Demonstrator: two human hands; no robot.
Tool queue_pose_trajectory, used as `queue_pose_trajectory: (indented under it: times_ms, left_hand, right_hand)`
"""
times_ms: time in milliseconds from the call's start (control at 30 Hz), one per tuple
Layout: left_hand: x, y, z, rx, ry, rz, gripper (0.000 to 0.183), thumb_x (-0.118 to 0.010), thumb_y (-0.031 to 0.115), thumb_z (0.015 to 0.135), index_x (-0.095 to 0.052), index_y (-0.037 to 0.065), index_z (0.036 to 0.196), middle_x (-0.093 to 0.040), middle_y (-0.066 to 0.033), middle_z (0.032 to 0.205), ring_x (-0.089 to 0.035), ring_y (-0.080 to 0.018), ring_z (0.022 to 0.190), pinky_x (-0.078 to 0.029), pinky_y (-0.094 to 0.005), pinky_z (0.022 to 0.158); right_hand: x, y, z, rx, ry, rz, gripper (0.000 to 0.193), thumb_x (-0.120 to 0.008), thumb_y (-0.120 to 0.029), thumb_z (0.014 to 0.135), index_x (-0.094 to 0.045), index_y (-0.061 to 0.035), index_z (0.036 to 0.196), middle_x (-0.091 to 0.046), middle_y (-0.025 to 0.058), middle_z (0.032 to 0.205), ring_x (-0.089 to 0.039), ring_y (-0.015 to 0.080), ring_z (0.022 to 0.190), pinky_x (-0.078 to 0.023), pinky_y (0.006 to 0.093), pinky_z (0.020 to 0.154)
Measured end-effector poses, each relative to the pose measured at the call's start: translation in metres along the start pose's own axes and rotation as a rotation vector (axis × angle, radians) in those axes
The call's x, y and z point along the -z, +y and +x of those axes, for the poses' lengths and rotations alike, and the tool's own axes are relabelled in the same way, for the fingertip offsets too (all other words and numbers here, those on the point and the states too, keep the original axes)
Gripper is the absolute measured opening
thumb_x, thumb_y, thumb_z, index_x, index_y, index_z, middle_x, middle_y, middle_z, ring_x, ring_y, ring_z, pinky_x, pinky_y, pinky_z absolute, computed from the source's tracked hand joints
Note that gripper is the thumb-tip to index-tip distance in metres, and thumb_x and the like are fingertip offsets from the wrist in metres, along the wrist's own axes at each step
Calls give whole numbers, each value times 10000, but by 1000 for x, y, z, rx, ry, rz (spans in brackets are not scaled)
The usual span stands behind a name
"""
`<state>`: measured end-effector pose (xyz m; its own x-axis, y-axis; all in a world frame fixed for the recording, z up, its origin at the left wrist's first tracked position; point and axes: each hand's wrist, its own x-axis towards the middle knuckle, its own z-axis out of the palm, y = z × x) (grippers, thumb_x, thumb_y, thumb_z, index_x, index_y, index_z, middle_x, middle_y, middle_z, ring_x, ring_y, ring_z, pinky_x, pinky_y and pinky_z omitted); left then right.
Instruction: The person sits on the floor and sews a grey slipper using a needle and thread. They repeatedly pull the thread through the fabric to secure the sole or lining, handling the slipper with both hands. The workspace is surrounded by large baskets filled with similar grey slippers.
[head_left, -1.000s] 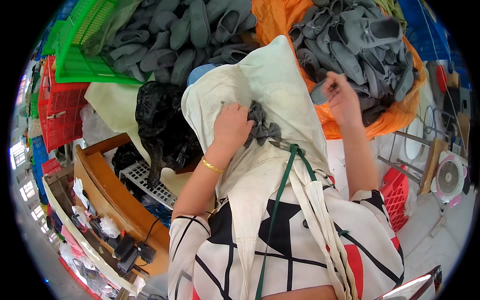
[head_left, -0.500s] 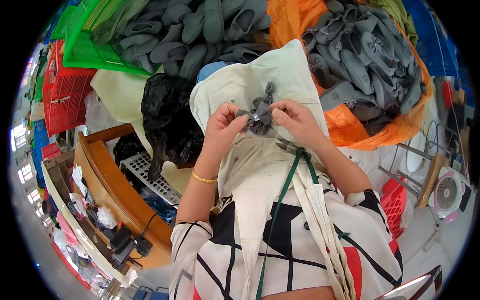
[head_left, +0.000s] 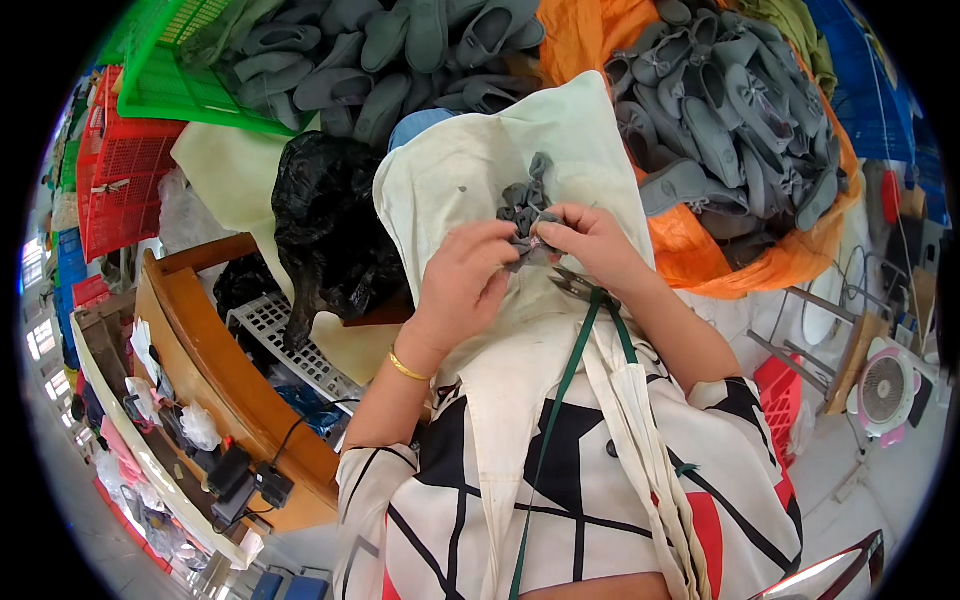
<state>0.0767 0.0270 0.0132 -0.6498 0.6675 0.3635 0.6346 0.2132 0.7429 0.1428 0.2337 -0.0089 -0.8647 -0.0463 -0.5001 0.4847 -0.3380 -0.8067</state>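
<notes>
Over my lap lies a cream cloth apron (head_left: 455, 190) with several grey fabric bows (head_left: 535, 185) in a small pile on it. My right hand (head_left: 590, 240) pinches one grey bow (head_left: 523, 243) between thumb and fingers. From the other side my left hand (head_left: 470, 275) reaches to the same bow, its fingertips at the fabric; its grip is partly hidden by the fingers. A pair of small metal snips (head_left: 572, 284) rests on the apron beside my right wrist, next to a dark green ribbon (head_left: 570, 375) that runs down my front.
A green crate (head_left: 190, 95) of grey shoes (head_left: 385, 105) stands ahead on the left. An orange sack (head_left: 690, 270) holds more grey shoes at the right. A black plastic bag (head_left: 330, 225) and a wooden desk (head_left: 215, 350) are to my left; a small fan (head_left: 885, 388) is at the far right.
My left hand has turned over, its back now upward, and moved slightly lower. The bow between my hands has been tilted and is now mostly covered by fingers. The view has shifted slightly.
</notes>
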Motion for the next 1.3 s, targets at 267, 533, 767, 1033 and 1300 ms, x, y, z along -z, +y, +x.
queue_pose_trajectory:
  times_ms: [267,533,767,1033,1300]
  left_hand:
    - [-4,-7,-1,448,-212,-421,265,-714,55,851,-665,21,1109,-678,-65,1001,-621,-162,844,-495,-285,751]
    - [-13,-5,-1,131,-96,-124,187,-727,83,848,-680,23,1019,-648,-113,823,-606,-259,708,-477,-331,623]
    - [-8,-2,-3,439,-164,-436,147,-676,55,881,-674,18,1023,-649,-101,846,-606,-243,721,-476,-313,649]
    - [4,-3,-4,107,-175,-138,230,-726,23,793,-685,45,1018,-659,-94,947,-618,-269,837,-498,-325,739]
    - [8,2,1,-88,-149,18,265,-779,93,721,-697,65,971,-695,-66,970,-645,-285,889,-534,-359,754]
  right_hand:
    - [-13,-2,-13,512,38,-506,171,-695,-75,866,-675,-4,1021,-641,64,876,-601,150,763,-495,270,708]
    - [-18,-3,-20,645,173,-599,124,-698,-55,852,-661,-10,962,-625,86,849,-596,173,754,-484,292,693]
    - [-19,6,-22,596,167,-408,109,-664,-88,911,-670,-9,985,-635,63,844,-599,141,768,-482,272,704]
    - [6,-23,-29,293,45,-347,129,-622,-90,937,-669,-4,1021,-657,49,804,-600,74,751,-482,247,676]
    - [7,-34,-34,317,-267,-683,150,-638,-65,899,-683,-42,1040,-678,79,813,-605,169,664,-488,265,655]
